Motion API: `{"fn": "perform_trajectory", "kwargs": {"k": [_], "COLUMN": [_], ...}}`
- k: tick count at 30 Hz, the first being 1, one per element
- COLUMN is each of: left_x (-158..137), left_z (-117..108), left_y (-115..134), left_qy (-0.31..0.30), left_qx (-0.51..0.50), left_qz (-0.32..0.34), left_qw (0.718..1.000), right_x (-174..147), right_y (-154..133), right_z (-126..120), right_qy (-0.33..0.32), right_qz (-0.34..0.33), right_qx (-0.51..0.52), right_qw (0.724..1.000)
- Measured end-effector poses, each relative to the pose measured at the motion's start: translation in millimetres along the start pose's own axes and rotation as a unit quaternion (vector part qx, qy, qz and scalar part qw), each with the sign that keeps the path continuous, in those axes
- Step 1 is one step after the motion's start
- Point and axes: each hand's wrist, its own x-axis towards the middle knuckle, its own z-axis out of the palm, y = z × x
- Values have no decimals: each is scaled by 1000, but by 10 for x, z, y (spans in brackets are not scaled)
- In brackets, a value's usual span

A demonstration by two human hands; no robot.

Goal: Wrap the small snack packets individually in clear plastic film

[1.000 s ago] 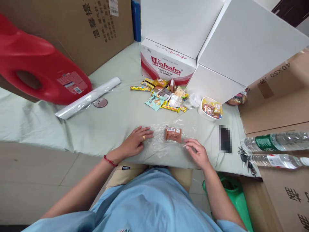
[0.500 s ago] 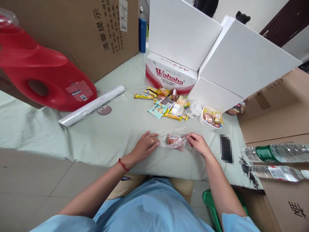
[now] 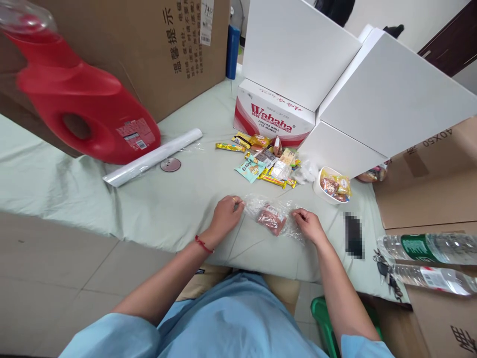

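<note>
A reddish-brown snack packet (image 3: 272,219) with a white label lies inside a clear plastic bag (image 3: 255,203) near the table's front edge. My left hand (image 3: 226,215), with a ring and a red bracelet at the wrist, pinches the left end of the bag. At the opposite end, my right hand (image 3: 308,224) has its thumb and forefinger closed on the plastic. The bag is stretched out between both hands, and the packet sits askew in it. Beyond them lies a pile of wrapped snacks (image 3: 266,158).
A white tub (image 3: 333,198) of snacks stands right of the pile, before white boards and a Wahaha carton (image 3: 272,112). On the left are a plastic roll (image 3: 156,156), a round disc (image 3: 170,165) and a red jug (image 3: 97,114). Water bottles (image 3: 428,248) and keys (image 3: 387,273) lie right.
My left hand has gone from spread fingers to a pinch on the bag's end. The packet has turned within the bag. The whole view has shifted slightly.
</note>
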Motion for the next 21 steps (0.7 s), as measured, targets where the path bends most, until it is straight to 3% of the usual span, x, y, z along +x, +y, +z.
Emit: {"fn": "perform_trajectory", "kwargs": {"k": [4, 7, 9, 11, 14, 17, 21], "left_x": [129, 169, 182, 206, 271, 286, 22], "left_z": [37, 60, 73, 84, 74, -5, -147], "left_y": [22, 32, 39, 37, -1, -46, 73], "left_qy": [22, 37, 41, 40, 36, 77, 221], "left_qx": [60, 85, 109, 125, 122, 87, 61], "left_qz": [6, 2, 1, 0, -4, -7, 17], "left_qw": [998, 996, 993, 991, 992, 993, 973], "right_x": [-11, -136, -271, -389, -432, -330, -212], "right_y": [-63, -287, -513, -731, -883, -789, -595], "right_z": [-126, -219, -208, -109, 155, 400, 550], "right_qy": [64, 177, 203, 157, 24, -63, -85], "right_qz": [-40, -133, -204, -279, -346, -307, -273], "right_qx": [-68, -145, -156, -141, -143, -159, -129], "right_qw": [995, 964, 945, 937, 927, 936, 950]}}
